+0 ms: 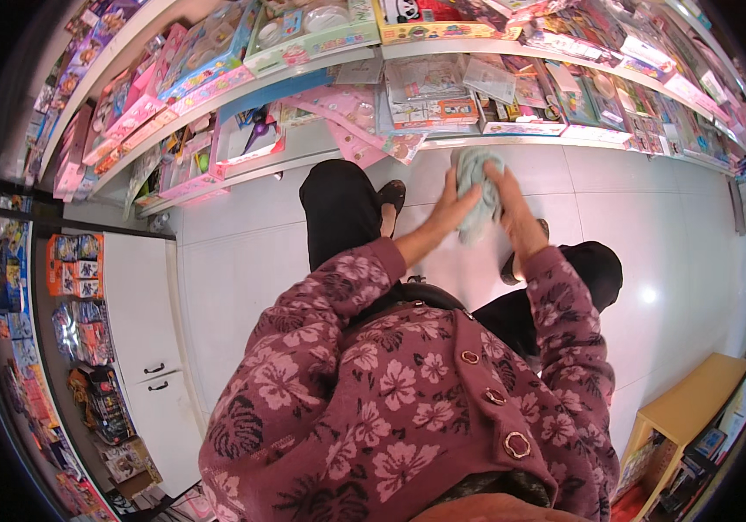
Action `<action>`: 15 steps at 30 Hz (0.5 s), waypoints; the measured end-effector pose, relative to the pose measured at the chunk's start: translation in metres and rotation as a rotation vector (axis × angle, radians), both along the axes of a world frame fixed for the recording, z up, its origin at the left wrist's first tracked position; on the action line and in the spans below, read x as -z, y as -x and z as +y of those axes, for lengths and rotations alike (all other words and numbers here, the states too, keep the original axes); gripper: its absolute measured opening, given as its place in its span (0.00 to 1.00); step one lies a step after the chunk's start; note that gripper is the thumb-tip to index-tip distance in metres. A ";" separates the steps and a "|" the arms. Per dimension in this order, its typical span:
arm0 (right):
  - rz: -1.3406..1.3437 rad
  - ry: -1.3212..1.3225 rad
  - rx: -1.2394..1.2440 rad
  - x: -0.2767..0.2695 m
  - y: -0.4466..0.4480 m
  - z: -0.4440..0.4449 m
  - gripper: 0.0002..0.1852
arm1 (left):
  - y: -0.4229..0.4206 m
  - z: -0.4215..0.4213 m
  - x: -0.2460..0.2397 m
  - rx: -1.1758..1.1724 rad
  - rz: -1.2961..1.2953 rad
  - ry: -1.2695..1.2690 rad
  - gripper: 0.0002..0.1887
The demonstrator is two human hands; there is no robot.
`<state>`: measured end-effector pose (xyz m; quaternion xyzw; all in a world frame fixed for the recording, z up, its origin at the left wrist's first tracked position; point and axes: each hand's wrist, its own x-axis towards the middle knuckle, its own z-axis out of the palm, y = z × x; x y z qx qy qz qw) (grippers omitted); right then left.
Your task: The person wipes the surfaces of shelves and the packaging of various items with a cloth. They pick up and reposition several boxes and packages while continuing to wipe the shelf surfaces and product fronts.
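A pale green cloth (479, 173), bunched up, is gripped between my two hands in front of the lower shelf. My left hand (452, 203) has its left side, fingers pressed into the folds. From the right, my right hand (512, 196) wraps the other side, its fingers bent over the top. The cloth hangs above the tiled floor (621, 222), and its lower end droops between my wrists. Just beyond it, the front edge of the lower white shelf (457, 141) runs across the view.
On the lower shelf, pink printed sheets (360, 124) stick out over the edge beside a stack of clear-wrapped packs (428, 81). A white display box (249, 140) holds small toys. At left stands a white cabinet (144, 313); at lower right, a yellow wooden shelf unit (692, 391).
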<state>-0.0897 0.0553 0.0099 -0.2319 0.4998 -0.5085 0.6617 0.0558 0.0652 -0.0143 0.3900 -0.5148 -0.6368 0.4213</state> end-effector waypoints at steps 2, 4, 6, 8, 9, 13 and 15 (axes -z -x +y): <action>-0.057 -0.098 0.036 0.027 -0.017 0.024 0.27 | 0.001 0.026 0.026 -0.009 -0.032 -0.084 0.37; -0.197 -0.174 0.065 0.053 -0.032 0.046 0.25 | -0.005 0.045 0.042 0.015 -0.098 -0.108 0.37; -0.227 -0.169 0.058 0.076 -0.034 0.056 0.23 | -0.012 0.053 0.045 0.116 -0.270 -0.089 0.40; -0.266 -0.208 0.101 0.091 -0.032 0.060 0.20 | -0.022 0.052 0.036 0.300 -0.531 0.013 0.46; -0.242 -0.168 0.092 0.098 -0.028 0.061 0.20 | -0.026 0.050 0.029 0.406 -0.674 0.050 0.50; 0.074 -0.097 0.162 0.121 -0.028 0.068 0.20 | -0.039 0.042 -0.011 0.657 -1.055 0.262 0.38; 0.283 0.019 0.113 0.135 -0.037 0.072 0.19 | -0.041 0.045 -0.028 0.702 -1.080 0.383 0.28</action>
